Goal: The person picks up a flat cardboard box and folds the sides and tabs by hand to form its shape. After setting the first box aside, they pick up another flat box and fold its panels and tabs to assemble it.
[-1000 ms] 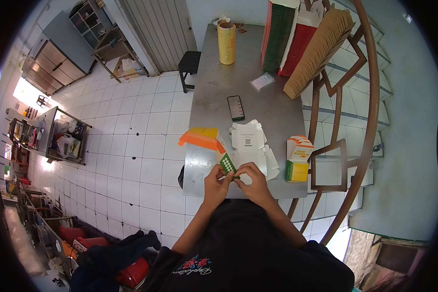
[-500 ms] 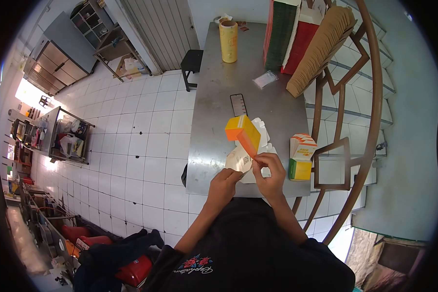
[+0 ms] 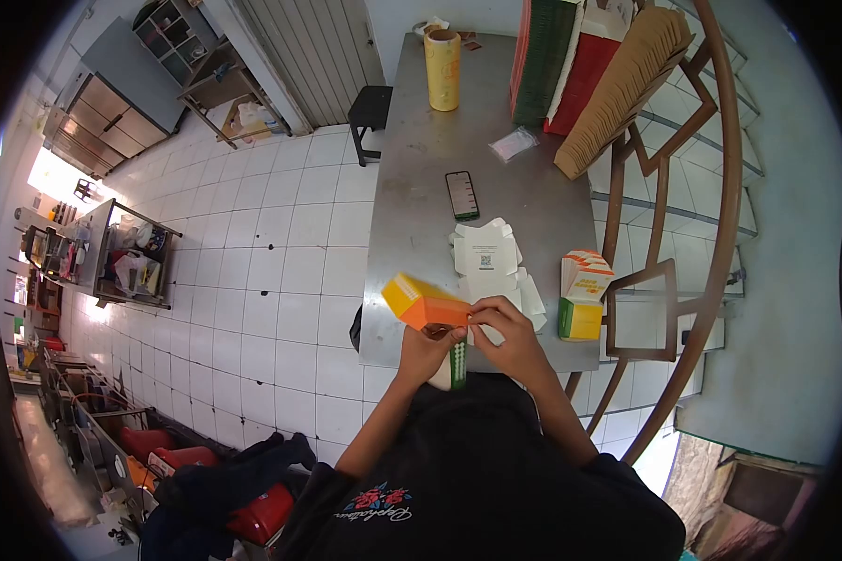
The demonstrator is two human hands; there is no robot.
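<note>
Over the near edge of a steel desk point(image 3: 421, 187), an orange carton point(image 3: 423, 305) juts leftward from both hands. The left hand point(image 3: 425, 352) is closed on it from beneath, and the right hand point(image 3: 509, 338) pinches its end. So light a hold could let it slip to the floor point(image 3: 281, 280) or crease crooked.

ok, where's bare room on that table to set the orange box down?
Bare table: the left strip from the roll down past the phone, and the patch between phone, bag and carton stack. Crowded: near edge, where white flats meet the left hand and right hand on the box.
</note>
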